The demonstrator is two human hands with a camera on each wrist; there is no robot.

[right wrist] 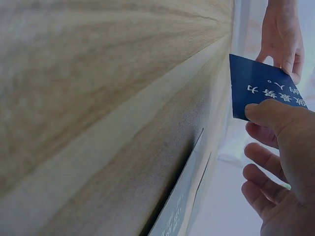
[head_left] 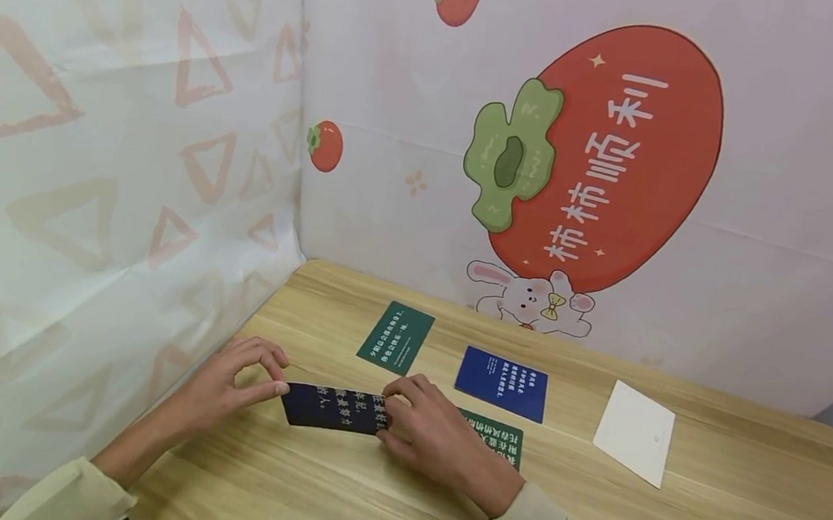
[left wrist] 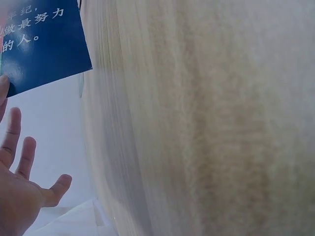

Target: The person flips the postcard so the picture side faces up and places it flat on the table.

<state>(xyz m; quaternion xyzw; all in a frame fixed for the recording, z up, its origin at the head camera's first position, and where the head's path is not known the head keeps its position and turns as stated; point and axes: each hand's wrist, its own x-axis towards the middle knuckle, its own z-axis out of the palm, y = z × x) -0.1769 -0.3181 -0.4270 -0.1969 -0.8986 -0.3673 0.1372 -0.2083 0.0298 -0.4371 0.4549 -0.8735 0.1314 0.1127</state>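
Sleeves [head_left: 73, 496] flank open tabletop [head_left: 288, 503]; left hand [head_left: 230, 383], right hand [head_left: 432, 431] pinch navy card's [head_left: 327, 410] edges.

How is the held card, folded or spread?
Spread: the card shows one unbroken face, no visible fold, between the left hand and right hand.

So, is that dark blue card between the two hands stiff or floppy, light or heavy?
Probably fairly stiff: the dark blue card spans from left hand to right hand with little sag. Likely light: pinches at its ends support it. It looks thin, so it might bend.
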